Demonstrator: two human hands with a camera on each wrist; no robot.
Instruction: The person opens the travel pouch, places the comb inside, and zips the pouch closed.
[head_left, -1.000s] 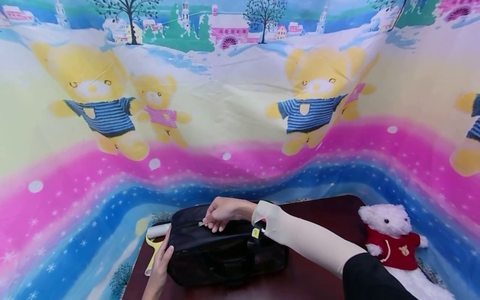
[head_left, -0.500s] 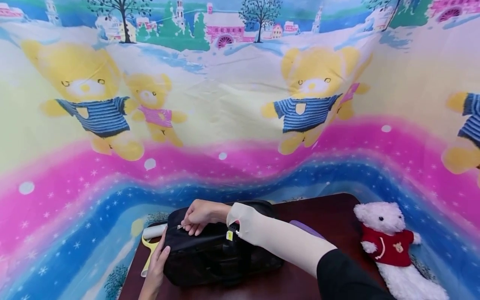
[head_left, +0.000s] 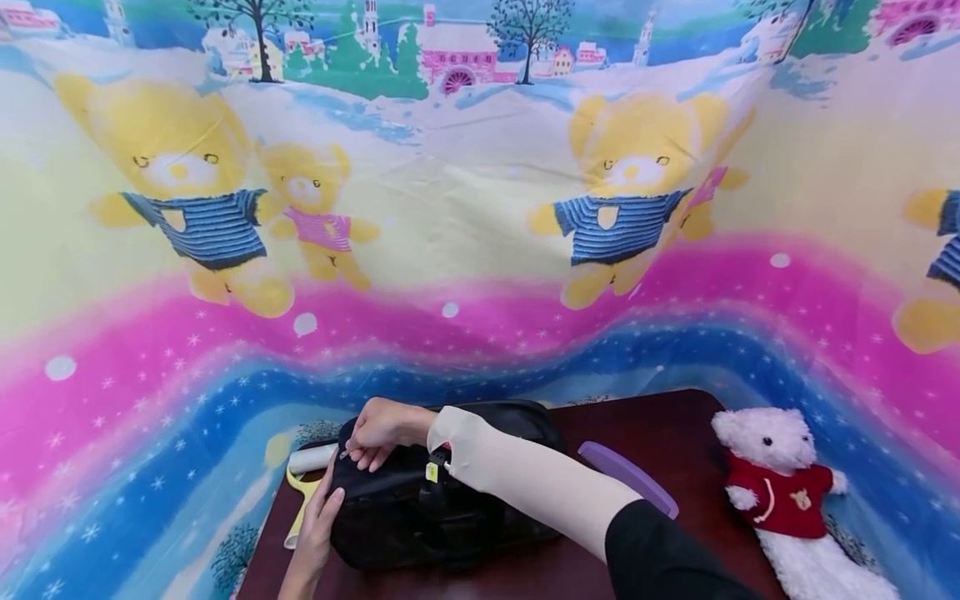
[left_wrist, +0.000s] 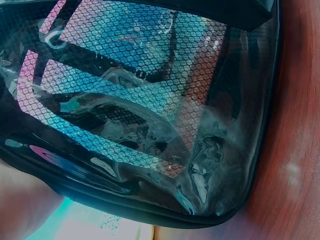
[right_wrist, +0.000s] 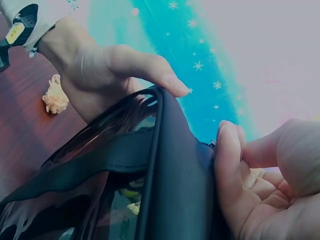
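A black bag [head_left: 420,517] with clear panels stands on the table, its zip running along the top. My right hand [head_left: 384,429] pinches the zip pull [head_left: 345,455] near the bag's left end; the right wrist view shows the thumb and curled fingers at the metal pull [right_wrist: 212,144]. My left hand [head_left: 315,529] holds that left end, thumb at the front edge and fingers along the side. In the left wrist view, a netted clear panel [left_wrist: 145,65] fills most of the picture, and part of the left hand [left_wrist: 27,205] shows at the lower left.
A lint roller [head_left: 312,460] with a yellow handle lies behind my left hand. Right of the bag is a purple curved object [head_left: 630,479]. A white teddy bear [head_left: 783,487] in a red top sits at the table's right edge [head_left: 708,417]. A patterned cloth backdrop [head_left: 465,333] surrounds the table.
My right hand has moved left along the bag top with the zip pull, close to my left hand. The purple object has come into view from behind the forearm. My left hand keeps its place.
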